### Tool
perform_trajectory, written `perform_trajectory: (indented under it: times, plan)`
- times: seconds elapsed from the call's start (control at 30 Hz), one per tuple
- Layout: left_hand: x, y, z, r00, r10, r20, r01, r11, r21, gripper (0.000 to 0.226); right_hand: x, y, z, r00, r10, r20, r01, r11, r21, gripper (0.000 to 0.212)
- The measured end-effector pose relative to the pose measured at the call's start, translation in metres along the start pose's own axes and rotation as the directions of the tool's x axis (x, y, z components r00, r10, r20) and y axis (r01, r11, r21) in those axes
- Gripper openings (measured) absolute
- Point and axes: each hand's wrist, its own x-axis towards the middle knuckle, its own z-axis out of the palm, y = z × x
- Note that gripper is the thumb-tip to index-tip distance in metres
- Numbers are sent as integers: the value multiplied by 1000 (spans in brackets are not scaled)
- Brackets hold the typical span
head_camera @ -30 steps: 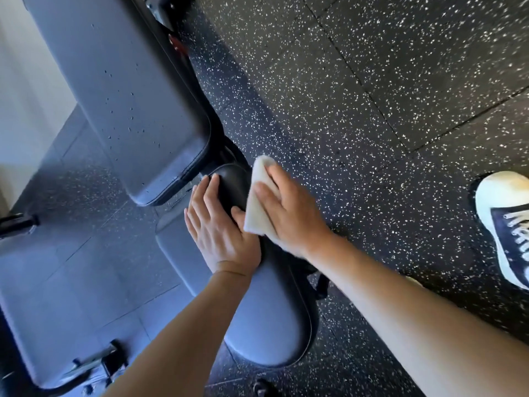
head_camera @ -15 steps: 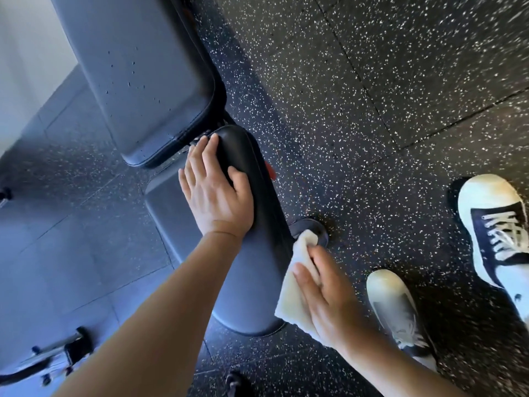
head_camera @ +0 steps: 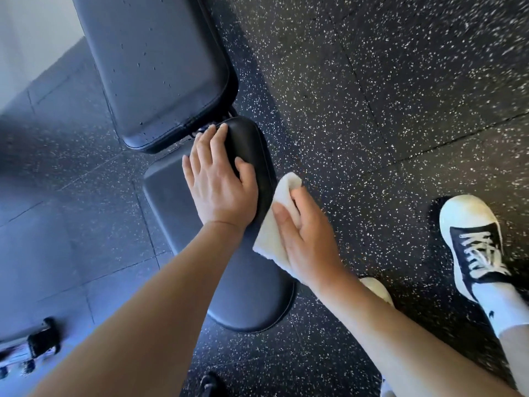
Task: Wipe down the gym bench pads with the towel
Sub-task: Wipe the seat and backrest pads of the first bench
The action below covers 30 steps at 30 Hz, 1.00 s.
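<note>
While the left hand [head_camera: 220,181] lies flat with fingers straight on the dark, smooth seat pad [head_camera: 243,287], the right hand [head_camera: 306,239] presses a folded white towel [head_camera: 274,227], pinched under its thumb, against that pad's right side, below the droplet-speckled back pad [head_camera: 160,67].

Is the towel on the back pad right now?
No, the right hand presses the towel against the side of the seat pad, while the back pad is untouched.
</note>
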Motion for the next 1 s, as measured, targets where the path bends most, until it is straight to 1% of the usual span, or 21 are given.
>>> perform_trajectory:
  times: [0.07,0.13,0.23,0.33,0.4,0.47,0.57,0.6,0.7,0.73,0.77,0.8,0.87,0.93,1.0]
  plan:
    - [0,0,-1,1000,-2,-1,2,1000,-2,61,-40,7,-8,999,-39,25,41,997,-67,22]
    - [0,1,-1,1000,-7,0,7,1000,-6,61,-73,12,-16,991,-107,84,118,983,-142,20]
    - [0,1,-1,1000,-7,4,7,1000,-19,60,-82,15,-19,966,-227,126,256,911,-322,18]
    - [2,-1,-3,1000,-19,9,19,999,-38,60,-42,2,-10,949,-300,91,310,854,-417,16]
    - [2,-1,-5,999,-38,24,39,998,-53,60,0,-12,-4,949,-315,19,287,837,-466,16]
    - [3,-3,-7,996,-65,53,70,992,-109,59,44,-27,1,942,-337,-5,291,823,-488,18]
    - [2,-14,-18,992,-89,93,110,961,-252,52,91,-46,4,902,-424,76,399,756,-520,22]
    - [-3,-22,-23,990,-92,107,119,955,-273,51,99,-50,5,894,-434,112,422,734,-532,22]
    - [-38,-48,-41,987,-118,107,140,965,-221,50,98,-56,9,887,-431,167,446,702,-555,22]
    - [-53,-54,-44,986,-130,107,149,971,-189,51,87,-55,12,869,-458,188,473,658,-586,21]
    - [-67,-60,-47,984,-143,108,159,975,-156,51,73,-54,15,835,-498,235,525,592,-611,21]
    - [-80,-65,-48,982,-154,109,167,978,-125,52,58,-53,18,788,-533,307,592,520,-616,21]
    - [-99,-70,-49,980,-167,107,176,981,-83,53,32,-49,23,691,-557,460,708,395,-586,20]
    - [-107,-72,-48,977,-182,113,190,980,-62,53,28,-46,22,620,-563,547,774,325,-543,17]
    - [-112,-68,-46,968,-224,111,232,970,-65,54,44,-47,20,553,-583,595,822,269,-501,14]
